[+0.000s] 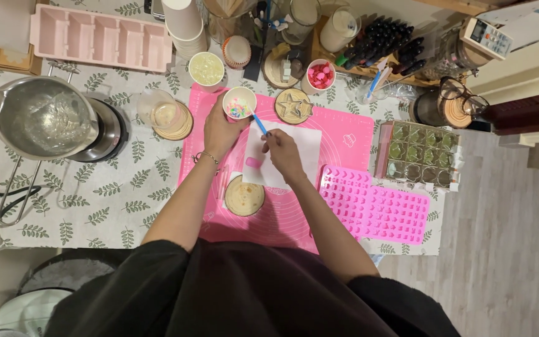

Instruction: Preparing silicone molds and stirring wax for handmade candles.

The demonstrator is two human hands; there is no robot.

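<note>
My left hand [218, 128] grips a small white cup [239, 103] filled with tiny multicoloured pieces, held over the pink silicone mat [338, 134]. My right hand [282, 153] holds a thin blue-handled tool [259, 124] whose tip reaches into the cup. Under my right hand lies a white paper sheet [307, 140] with a small pink piece [254, 163] on it. A round dish of pale wax [244, 196] sits on the mat just below. A star-shaped metal cutter on a wooden coaster [292, 106] stands to the right of the cup.
A metal pot on a heater [48, 118] stands at the left, a glass on a coaster [166, 113] beside it. Pink silicone moulds [375, 209] lie at the right, a pink tray mould [101, 39] at the back, plus cups, jars and dark bottles [385, 39].
</note>
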